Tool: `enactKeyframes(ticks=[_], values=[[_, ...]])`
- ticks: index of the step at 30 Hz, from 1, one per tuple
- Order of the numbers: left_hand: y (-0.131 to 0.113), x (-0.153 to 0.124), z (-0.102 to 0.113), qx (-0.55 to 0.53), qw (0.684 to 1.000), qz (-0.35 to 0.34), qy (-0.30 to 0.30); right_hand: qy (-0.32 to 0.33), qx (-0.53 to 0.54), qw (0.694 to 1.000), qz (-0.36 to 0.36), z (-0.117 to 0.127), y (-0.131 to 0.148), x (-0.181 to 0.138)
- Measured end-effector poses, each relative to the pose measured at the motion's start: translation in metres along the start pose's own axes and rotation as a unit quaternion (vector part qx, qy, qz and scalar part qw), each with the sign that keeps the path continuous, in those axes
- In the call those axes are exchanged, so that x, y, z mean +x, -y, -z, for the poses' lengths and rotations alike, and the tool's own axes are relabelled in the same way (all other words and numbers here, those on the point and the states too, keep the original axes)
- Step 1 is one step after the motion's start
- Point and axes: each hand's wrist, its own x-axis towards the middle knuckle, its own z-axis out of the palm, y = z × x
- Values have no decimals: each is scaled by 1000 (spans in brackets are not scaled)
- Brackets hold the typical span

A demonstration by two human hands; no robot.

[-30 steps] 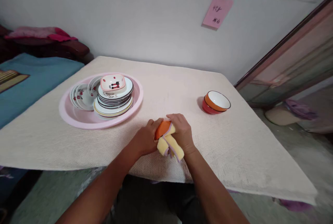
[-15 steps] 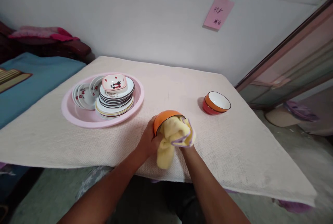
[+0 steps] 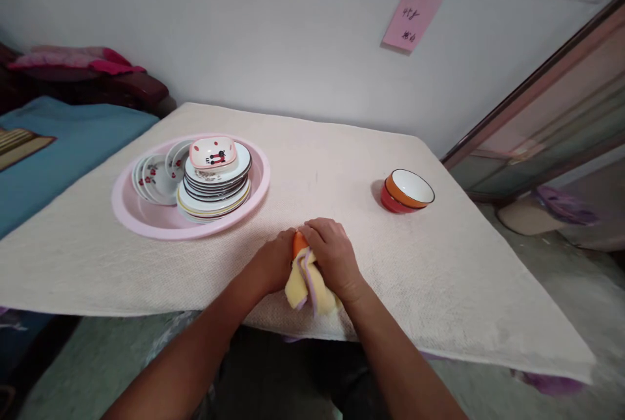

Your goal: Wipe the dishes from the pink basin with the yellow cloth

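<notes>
Near the front edge of the table, an orange bowl (image 3: 299, 244) is held between my two hands, and most of it is hidden behind them. My left hand (image 3: 279, 258) grips the bowl from its left side. Over its right side curls my right hand (image 3: 332, 254), with the fingers on top of the bowl. A yellow cloth (image 3: 310, 286) with a purple edge hangs below, bunched against the bowl under my right hand. How much of the cloth is inside the bowl cannot be seen.
A pink basin (image 3: 161, 228) at the left holds stacked plates (image 3: 217, 189), flowered dishes (image 3: 159, 180) and a small rectangular dish (image 3: 213, 153). An orange bowl (image 3: 409, 191) rests in a red bowl (image 3: 395, 204) at the right. Behind the table is a wall (image 3: 293, 36).
The bowl has turned so its open side no longer shows. My right hand has come up from under the cloth onto the bowl, and the cloth now hangs lower.
</notes>
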Motion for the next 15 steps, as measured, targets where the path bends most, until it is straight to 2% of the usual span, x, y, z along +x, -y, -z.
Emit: enactKeyframes(ticks=[2,5,8,10,12,15], values=[[-2,-2,3,37,999,2,7,34,-28,999,24,2,6,4],[-3,-3,3,81,997,6,10,60,-38,997,8,0,5,7],[-3,-3,-2,123,992,7,-3,50,-12,997,-64,-6,-3,4],[-2,-2,-5,138,990,0,-19,12,39,990,-135,-14,-10,1],[1,-2,-9,128,991,-5,-43,-47,135,963,-227,-23,-16,-1],[4,-3,-15,70,993,-7,-94,-135,314,863,-372,-35,-25,-2]])
